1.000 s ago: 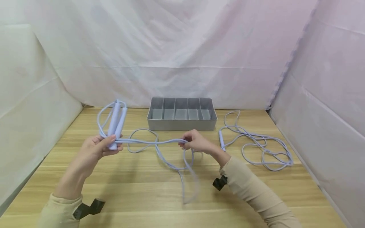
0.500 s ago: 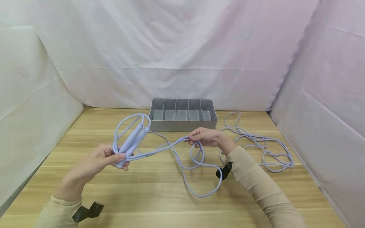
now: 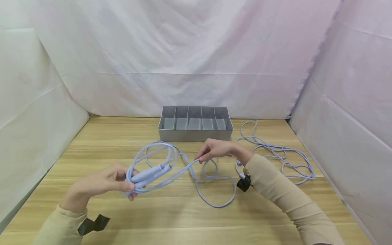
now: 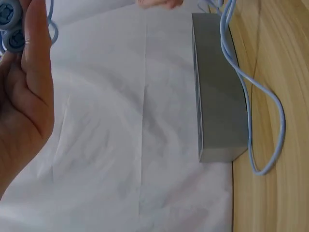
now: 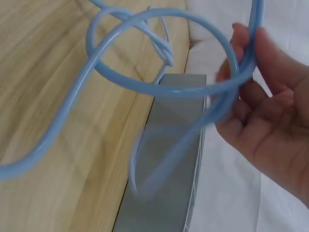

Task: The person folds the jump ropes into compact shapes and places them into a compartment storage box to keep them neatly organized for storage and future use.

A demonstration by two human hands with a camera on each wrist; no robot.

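Observation:
My left hand (image 3: 114, 182) grips both handles of a light-blue jump rope (image 3: 150, 175) together with a loop of its cord. The handles tilt up to the right, and their round ends (image 4: 14, 39) show above the palm in the left wrist view. Right of centre, my right hand (image 3: 217, 149) pinches strands of the same rope between thumb and fingers. Cord runs doubled between the two hands. Below the right hand, loose loops of cord (image 5: 154, 91) hang in the right wrist view; the strand nearest the fingers is blurred.
A grey tray (image 3: 196, 135) with several compartments stands at the back of the wooden table (image 3: 171, 221). A second light-blue jump rope (image 3: 294, 165) lies tangled on the right, partly behind the right forearm. White cloth (image 3: 196, 61) hangs behind and at both sides.
My left hand has moved down and slightly right, and the handles have tipped from upright towards the right. My right hand has shifted a little right, then slightly back, still pinching the cord.

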